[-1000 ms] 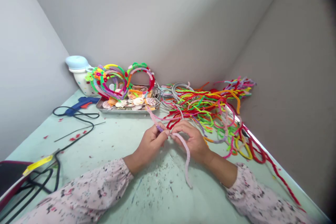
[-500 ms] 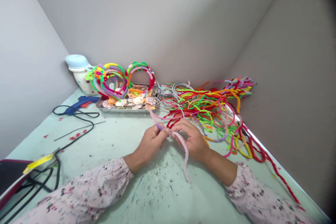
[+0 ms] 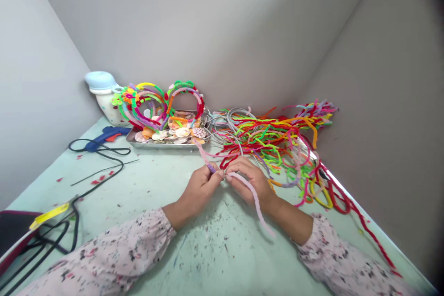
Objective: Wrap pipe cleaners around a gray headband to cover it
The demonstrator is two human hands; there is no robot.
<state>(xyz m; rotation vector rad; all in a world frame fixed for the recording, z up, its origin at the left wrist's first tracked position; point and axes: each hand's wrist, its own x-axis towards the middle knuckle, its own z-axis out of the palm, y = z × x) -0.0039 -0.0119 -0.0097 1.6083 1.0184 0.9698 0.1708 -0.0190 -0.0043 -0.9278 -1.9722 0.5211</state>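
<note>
My left hand and my right hand meet over the pale green table, fingertips almost touching. Both pinch a light pink pipe cleaner. One end runs up and left past my left fingers toward the tray. The other end hangs loose over my right wrist, toward the lower right. A small purple piece shows at my left fingertips. A big tangle of coloured pipe cleaners lies just beyond my right hand.
A metal tray of seashells stands at the back with pipe-cleaner headbands leaning in it. A blue glue gun and black cords lie at the left. A white jar fills the corner. Walls enclose three sides.
The loose tail of the pink pipe cleaner has swung from pointing straight down to lying over my right wrist toward the lower right. Both hands have stayed in place.
</note>
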